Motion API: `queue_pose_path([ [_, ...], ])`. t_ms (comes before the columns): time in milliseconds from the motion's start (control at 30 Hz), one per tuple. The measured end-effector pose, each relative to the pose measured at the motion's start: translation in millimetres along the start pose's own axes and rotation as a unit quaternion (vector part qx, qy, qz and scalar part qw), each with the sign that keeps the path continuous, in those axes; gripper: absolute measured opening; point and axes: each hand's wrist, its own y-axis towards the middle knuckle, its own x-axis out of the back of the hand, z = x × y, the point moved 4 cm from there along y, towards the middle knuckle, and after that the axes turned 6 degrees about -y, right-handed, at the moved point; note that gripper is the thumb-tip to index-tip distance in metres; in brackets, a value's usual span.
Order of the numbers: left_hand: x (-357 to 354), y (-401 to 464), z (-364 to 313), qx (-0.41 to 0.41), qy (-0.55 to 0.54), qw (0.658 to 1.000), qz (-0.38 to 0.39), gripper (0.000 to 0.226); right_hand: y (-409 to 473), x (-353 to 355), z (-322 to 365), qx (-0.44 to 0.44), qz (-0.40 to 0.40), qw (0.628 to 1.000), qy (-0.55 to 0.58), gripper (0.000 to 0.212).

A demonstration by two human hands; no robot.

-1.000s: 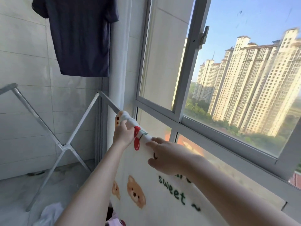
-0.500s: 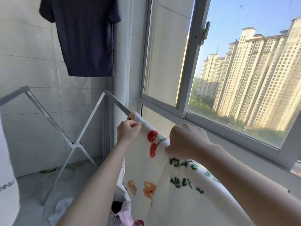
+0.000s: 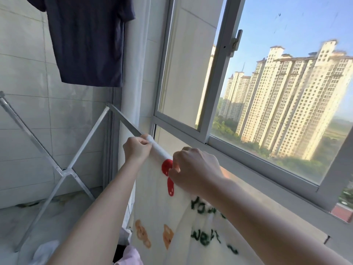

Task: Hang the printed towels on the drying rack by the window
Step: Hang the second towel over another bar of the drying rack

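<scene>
Where the cream towel (image 3: pixel 156 203) folds over the metal bar of the drying rack (image 3: pixel 124 120), we see its top edge rolled round the bar and the rest of it hanging down in front of us, just below the window (image 3: pixel 215 77). Printed on it we make out red cherries near the top, small orange bears lower down and green lettering to the right, though the letters are too blurred for us to read. Our left hand (image 3: pixel 136 149) pinches the rolled edge at the towel's far corner, fingers curled tight on the cloth. Our right hand (image 3: pixel 194 170) grips the same edge a little nearer to us, knuckles up, fingers closed on the fabric just beside the cherries. Both forearms reach up from the bottom of the view. Beyond the towel the bare bar of the rack runs on toward the wall, and its crossed legs (image 3: pixel 65 172) stand on the marble floor (image 3: pixel 28 222). A dark blue T-shirt (image 3: pixel 87 39) hangs high against the tiled wall (image 3: pixel 23 111). A white curtain (image 3: pixel 135 69) hangs beside the window frame. Through the glass we see tall pale apartment blocks (image 3: pixel 286 104) and green trees under a blue sky.
</scene>
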Motion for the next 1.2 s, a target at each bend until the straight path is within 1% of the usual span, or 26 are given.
queue_pose_path([
  [100,4.0,3.1,-1.8,-0.013,0.011,1.000,-0.014,0.009,5.8,-0.3,-2.5,-0.002,-0.013,1.000,0.003,0.023],
  [167,5.5,5.7,-3.3,0.002,-0.009,1.000,-0.012,0.011,8.8,-0.5,-4.9,0.001,-0.024,1.000,0.005,0.024],
  [233,7.2,11.2,-5.2,0.038,-0.067,0.997,-0.023,0.015,11.4,1.6,-7.8,0.002,-0.032,0.999,0.005,0.025],
  [300,9.4,20.3,-9.4,0.069,-0.157,0.984,-0.038,0.004,14.3,5.6,-11.5,-0.001,-0.042,0.999,0.010,0.023],
  [333,11.4,26.1,-10.9,0.067,-0.188,0.978,-0.055,0.012,16.1,8.1,-13.3,-0.003,-0.047,0.999,0.013,0.021],
  [367,10.4,32.0,-12.5,0.058,-0.194,0.977,-0.064,0.017,17.6,10.7,-16.9,-0.006,-0.051,0.999,0.012,0.021],
  [400,11.7,36.7,-14.1,0.042,-0.164,0.983,-0.066,0.020,18.8,12.8,-18.8,-0.005,-0.056,0.998,0.011,0.020],
  [433,10.7,40.5,-16.2,0.026,-0.122,0.991,-0.051,0.024,19.7,14.4,-21.4,-0.006,-0.059,0.998,0.008,0.020],
  [467,8.3,42.6,-17.5,0.019,-0.091,0.996,-0.018,0.031,20.0,15.4,-23.2,-0.006,-0.059,0.998,0.006,0.020],
  [533,2.2,43.9,-14.5,0.023,-0.057,0.996,0.064,0.047,18.4,15.2,-26.7,-0.006,-0.051,0.999,0.003,0.018],
  [567,1.8,42.5,-12.6,0.019,-0.046,0.995,0.085,0.050,16.6,14.5,-27.6,-0.006,-0.044,0.999,0.001,0.018],
  [633,3.2,34.8,-9.4,0.007,-0.029,0.995,0.098,0.042,12.9,13.2,-29.5,-0.006,-0.028,1.000,0.000,0.019],
  [700,4.9,22.5,-7.5,0.004,-0.012,0.996,0.092,0.030,8.5,13.1,-30.1,-0.010,-0.016,1.000,0.001,0.019],
  [733,6.4,15.0,-7.4,0.007,-0.002,0.996,0.091,0.027,5.5,13.7,-29.4,-0.010,-0.010,1.000,0.000,0.020],
  [900,5.2,-22.9,-18.4,0.048,0.025,0.990,0.133,0.026,-13.8,26.2,-30.7,-0.008,0.021,1.000,-0.019,0.020],
  [967,5.6,-43.2,-26.4,0.072,0.050,0.979,0.182,0.031,-26.2,37.7,-36.0,-0.019,0.030,0.999,-0.015,0.019],
  [1067,7.2,-74.6,-39.7,0.096,0.099,0.954,0.265,0.045,-46.7,57.4,-44.5,-0.034,0.046,0.998,-0.009,0.018],
  [1133,10.1,-101.6,-48.3,0.107,0.145,0.928,0.326,0.050,-64.1,71.4,-49.6,-0.041,0.060,0.997,-0.004,0.018],
  [1200,11.6,-128.6,-56.0,0.097,0.168,0.914,0.355,0.049,-82.9,85.1,-55.2,-0.048,0.077,0.996,0.012,0.019],
])
